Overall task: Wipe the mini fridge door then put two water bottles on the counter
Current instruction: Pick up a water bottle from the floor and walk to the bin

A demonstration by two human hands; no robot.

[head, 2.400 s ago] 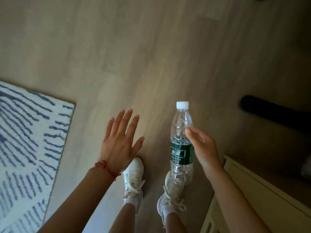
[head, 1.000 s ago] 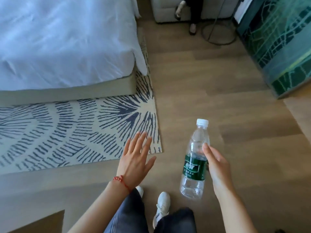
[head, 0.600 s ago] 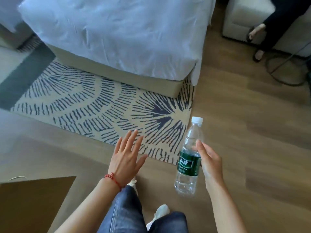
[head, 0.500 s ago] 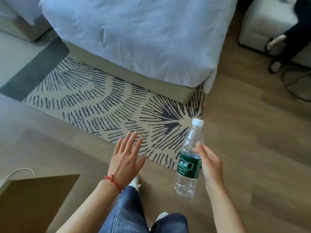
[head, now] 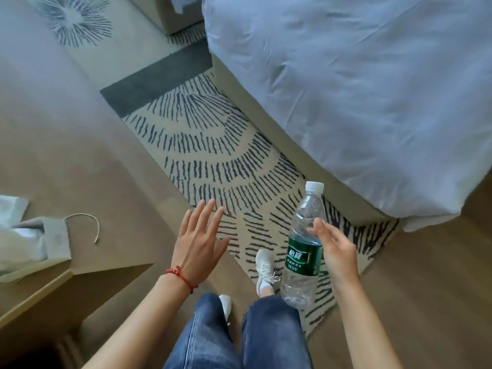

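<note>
My right hand (head: 336, 251) grips a clear plastic water bottle (head: 302, 251) with a white cap and a green label, held upright in front of me above the floor. My left hand (head: 198, 241) hovers to its left, palm down, fingers spread, holding nothing; a red bead bracelet is on that wrist. The corner of a light wooden counter (head: 48, 286) shows at the lower left. No mini fridge is in view.
A bed with a white duvet (head: 359, 89) fills the upper right. A cream rug with dark stripes (head: 218, 158) lies on the wooden floor beneath me. A paper bag with a cord handle (head: 50, 238) sits on the counter. My jeans and white shoes are below.
The view has swung left: the bed has shifted right and the counter corner with the bag has come into sight. Both hands keep their pose, the bottle still in my right hand.
</note>
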